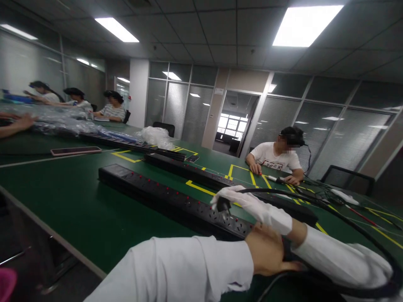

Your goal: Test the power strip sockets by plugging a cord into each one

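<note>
A long black power strip [176,201] with a row of sockets and small red dots lies diagonally on the green table. My right hand [242,201], in a white glove, grips a black plug [224,205] with its metal pins pointing down, just above the sockets. A thick black cable [315,201] arches from the plug over to the right. My left hand [267,249], bare below a white sleeve, lies over the strip's near right end, under my right wrist. Its thumb side shows, but most fingers are hidden, so its hold is unclear.
Another black power strip [201,172] lies parallel behind. Yellow tape marks the green table [78,209]. A phone [75,151] and plastic wrap [154,136] lie farther left. Across the table sits a person [277,155] near cables; other people sit at the far left.
</note>
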Demonstrator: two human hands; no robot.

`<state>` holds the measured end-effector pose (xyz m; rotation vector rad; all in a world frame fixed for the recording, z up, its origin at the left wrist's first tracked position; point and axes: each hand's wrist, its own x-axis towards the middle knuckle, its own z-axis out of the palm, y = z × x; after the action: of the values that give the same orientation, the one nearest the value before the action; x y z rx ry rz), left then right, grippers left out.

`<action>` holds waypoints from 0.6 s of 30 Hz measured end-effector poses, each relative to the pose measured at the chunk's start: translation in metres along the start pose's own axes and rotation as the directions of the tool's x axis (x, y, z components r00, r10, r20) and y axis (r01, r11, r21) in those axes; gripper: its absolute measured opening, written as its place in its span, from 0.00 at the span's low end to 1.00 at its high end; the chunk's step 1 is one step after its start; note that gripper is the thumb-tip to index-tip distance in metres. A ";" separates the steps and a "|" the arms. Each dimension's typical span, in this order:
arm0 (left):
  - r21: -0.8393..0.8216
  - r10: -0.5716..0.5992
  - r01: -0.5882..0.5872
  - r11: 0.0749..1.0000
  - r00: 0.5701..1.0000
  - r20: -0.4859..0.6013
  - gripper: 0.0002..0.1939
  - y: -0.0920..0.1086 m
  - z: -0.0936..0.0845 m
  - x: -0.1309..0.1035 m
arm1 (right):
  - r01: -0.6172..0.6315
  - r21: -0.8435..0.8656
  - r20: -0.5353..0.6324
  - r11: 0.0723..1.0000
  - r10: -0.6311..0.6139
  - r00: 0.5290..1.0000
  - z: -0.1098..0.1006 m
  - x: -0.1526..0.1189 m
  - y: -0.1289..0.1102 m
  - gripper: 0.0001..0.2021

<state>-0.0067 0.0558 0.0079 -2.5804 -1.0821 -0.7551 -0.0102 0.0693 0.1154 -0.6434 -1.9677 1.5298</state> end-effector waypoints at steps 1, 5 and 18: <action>0.024 0.056 -0.056 0.998 0.998 -0.007 0.38 -0.008 -0.002 -0.003 | -0.017 0.021 0.050 1.000 0.015 0.999 0.002 0.022 0.006 0.12; 0.093 0.393 -0.390 0.916 0.919 -0.025 0.31 -0.058 -0.024 -0.032 | -0.056 0.154 0.157 0.986 0.032 0.987 -0.003 0.088 0.035 0.13; 0.132 -0.249 0.246 0.960 0.969 0.004 0.24 -0.290 -0.111 -0.178 | -0.230 0.540 0.068 0.810 0.231 0.971 -0.050 0.092 0.103 0.18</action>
<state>-0.3606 0.1068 0.0095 -2.3763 -1.4299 -0.6871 -0.0397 0.1906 0.0380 -0.6427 -1.3690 2.1196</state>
